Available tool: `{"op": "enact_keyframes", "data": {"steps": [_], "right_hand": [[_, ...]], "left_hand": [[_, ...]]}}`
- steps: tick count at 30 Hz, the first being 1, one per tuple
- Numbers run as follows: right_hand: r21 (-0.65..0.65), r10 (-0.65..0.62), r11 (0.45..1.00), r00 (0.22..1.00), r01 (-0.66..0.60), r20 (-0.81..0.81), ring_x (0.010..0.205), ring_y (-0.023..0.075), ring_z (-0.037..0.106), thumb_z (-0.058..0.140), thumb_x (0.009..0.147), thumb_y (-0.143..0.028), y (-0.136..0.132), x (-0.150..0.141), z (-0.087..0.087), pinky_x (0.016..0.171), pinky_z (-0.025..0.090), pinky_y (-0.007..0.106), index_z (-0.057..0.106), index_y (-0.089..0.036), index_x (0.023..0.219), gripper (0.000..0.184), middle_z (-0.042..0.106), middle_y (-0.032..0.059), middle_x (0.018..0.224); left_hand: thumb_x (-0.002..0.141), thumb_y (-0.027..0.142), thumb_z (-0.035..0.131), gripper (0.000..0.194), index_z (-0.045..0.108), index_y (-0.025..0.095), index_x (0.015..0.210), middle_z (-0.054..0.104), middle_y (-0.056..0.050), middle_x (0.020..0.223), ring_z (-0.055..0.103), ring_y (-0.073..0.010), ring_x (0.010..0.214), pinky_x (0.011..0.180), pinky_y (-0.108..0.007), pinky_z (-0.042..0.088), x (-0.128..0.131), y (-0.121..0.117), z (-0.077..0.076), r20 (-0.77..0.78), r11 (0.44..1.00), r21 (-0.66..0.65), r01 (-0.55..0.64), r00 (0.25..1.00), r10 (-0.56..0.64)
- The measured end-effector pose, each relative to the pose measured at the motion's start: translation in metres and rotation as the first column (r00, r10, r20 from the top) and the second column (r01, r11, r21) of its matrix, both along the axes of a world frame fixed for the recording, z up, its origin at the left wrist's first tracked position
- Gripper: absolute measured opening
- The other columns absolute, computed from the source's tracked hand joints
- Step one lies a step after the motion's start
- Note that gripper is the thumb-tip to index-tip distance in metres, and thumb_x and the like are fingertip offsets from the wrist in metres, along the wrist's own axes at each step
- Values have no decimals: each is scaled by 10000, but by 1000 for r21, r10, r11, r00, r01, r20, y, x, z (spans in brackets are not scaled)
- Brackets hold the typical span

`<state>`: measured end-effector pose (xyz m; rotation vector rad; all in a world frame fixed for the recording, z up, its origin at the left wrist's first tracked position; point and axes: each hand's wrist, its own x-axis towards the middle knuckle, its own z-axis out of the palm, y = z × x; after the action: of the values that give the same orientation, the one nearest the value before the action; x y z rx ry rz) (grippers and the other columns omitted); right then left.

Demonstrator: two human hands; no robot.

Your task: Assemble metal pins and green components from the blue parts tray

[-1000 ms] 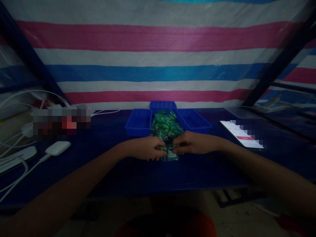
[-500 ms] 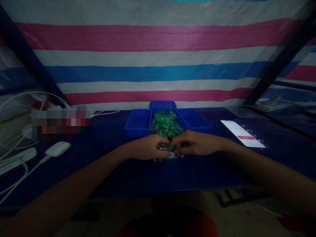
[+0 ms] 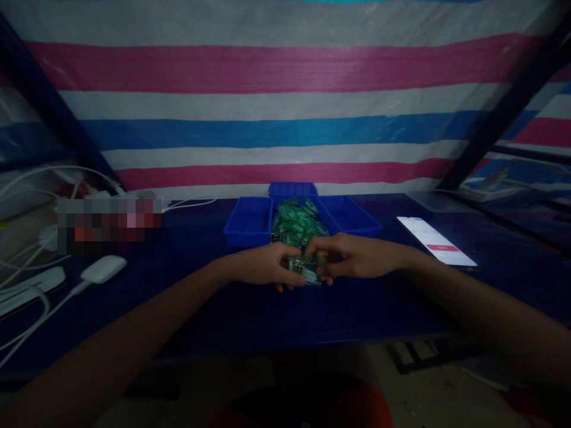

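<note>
My left hand (image 3: 272,264) is closed on the left side of a small clear plastic packet (image 3: 306,270), its thumb lying along the front. Thin, pale and dark strip-like pieces show inside the packet; their exact kind is too dim to tell. My right hand (image 3: 343,255) pinches the packet's right edge with bent fingers. Both hands hold it just above the table's front half. Right behind them lies a heap of small green packets (image 3: 298,220), its near edge partly hidden by my fingers.
Blue plastic bins stand round the heap: a left bin (image 3: 248,220), a right bin (image 3: 350,214) and a back bin (image 3: 293,189). A lit phone (image 3: 437,241) lies on the right of the blue table (image 3: 276,321). A white charger (image 3: 104,269) and cables are at left.
The packet has turned so that more of its front and contents shows between my hands. My right hand's fingers have shifted slightly on its edge.
</note>
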<state>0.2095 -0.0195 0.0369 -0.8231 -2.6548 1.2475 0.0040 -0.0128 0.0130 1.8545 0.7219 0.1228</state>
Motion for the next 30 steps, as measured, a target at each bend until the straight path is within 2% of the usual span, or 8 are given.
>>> {"op": "enact_keyframes", "data": {"steps": [6,10,15,18,23,27,30], "right_hand": [[-60,1,998,1000,0,17,682,108,579,475,806,-204,3,0,-2,610,436,232,493,-150,886,98,611,15,735],[-62,7,998,1000,-6,11,639,93,552,444,843,-341,4,-1,-7,591,435,226,526,-138,832,219,590,11,702],[54,40,998,999,-42,35,593,77,523,400,868,-338,6,-3,-12,548,399,205,551,-138,744,280,570,0,654],[89,62,994,996,-67,57,582,75,525,403,868,-298,5,-2,-11,545,391,201,564,-135,734,265,571,-3,646],[15,75,997,992,-77,98,638,96,569,442,845,-299,6,1,-10,594,426,220,592,-117,738,259,607,18,677],[-52,108,993,985,-102,132,639,102,579,453,838,-346,8,3,-12,602,444,230,596,-114,729,294,615,26,669],[-79,76,995,988,-65,138,625,97,576,452,836,-382,8,3,-11,587,450,226,578,-120,740,306,608,26,675]], "left_hand": [[726,270,581,260,460,136,912,567,-17,755,569,-119,636,555,-252,474,1,1,-3,66,998,-37,-41,997,44],[723,252,573,242,466,145,912,552,10,719,537,-95,581,540,-235,451,0,0,-1,51,999,-13,-33,998,34],[738,225,532,107,547,140,802,524,28,632,495,-73,533,514,-198,414,0,-2,3,-41,997,65,52,998,-50],[739,220,524,109,551,144,813,530,23,637,516,-86,551,509,-199,429,0,-1,2,-72,994,92,62,996,-55],[774,274,496,147,506,146,845,557,6,648,539,-101,539,482,-207,444,-1,1,-2,-123,996,79,39,992,-29],[796,308,478,155,476,153,807,571,1,655,526,-91,509,466,-200,425,-2,1,-3,-144,995,71,71,988,-60],[800,316,476,164,484,152,796,547,11,627,527,-93,517,478,-201,427,-3,1,-2,-162,991,104,90,984,-72]]}}
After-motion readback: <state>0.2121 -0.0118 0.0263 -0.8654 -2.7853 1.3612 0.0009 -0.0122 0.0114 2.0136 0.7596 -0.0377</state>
